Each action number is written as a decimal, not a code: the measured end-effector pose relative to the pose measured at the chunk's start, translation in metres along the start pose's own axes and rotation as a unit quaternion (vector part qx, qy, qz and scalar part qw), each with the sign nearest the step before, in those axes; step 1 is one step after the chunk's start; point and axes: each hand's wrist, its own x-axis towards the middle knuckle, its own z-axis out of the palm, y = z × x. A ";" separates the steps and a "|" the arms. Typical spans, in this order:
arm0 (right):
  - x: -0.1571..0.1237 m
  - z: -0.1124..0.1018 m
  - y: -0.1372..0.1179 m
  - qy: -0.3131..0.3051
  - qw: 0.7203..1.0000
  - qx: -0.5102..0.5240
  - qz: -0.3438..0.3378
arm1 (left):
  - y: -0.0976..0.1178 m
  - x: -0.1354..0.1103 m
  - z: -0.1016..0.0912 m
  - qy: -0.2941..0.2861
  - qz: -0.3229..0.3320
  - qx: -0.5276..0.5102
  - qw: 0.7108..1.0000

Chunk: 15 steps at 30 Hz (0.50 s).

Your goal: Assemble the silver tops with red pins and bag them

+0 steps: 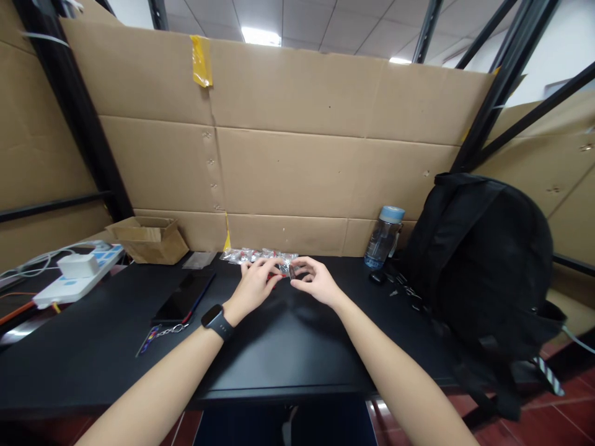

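Observation:
Both my hands are close together over the far middle of the black table (pixel 297 347). My right hand (pixel 318 282) pinches a small dark piece (pixel 292 272) between thumb and fingertips; its kind is too small to tell. My left hand (pixel 255 285), with a dark watch on the wrist, has its thumb and fingers curled around something red (pixel 275 280), mostly hidden by the fingers. Just behind the hands lies a row of small clear plastic bags (pixel 246 254) with bits of red in them.
On the left are a phone (pixel 183 298) with a keychain, a flat clear packet (pixel 199 260), an open cardboard box (pixel 151 241) and a white power strip (pixel 81 282). To the right stand a water bottle (pixel 382 238), keys (pixel 406 288) and a black backpack (pixel 483 266). Cardboard (pixel 297 167) walls the back.

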 end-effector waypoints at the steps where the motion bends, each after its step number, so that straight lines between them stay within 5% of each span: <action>1: 0.000 0.003 -0.001 0.006 1.000 0.011 -0.004 | 0.002 0.000 0.001 0.006 0.002 0.005 1.000; 15: -0.003 0.014 -0.002 -0.021 0.998 0.064 -0.019 | 0.018 -0.003 -0.001 0.019 0.010 0.025 0.999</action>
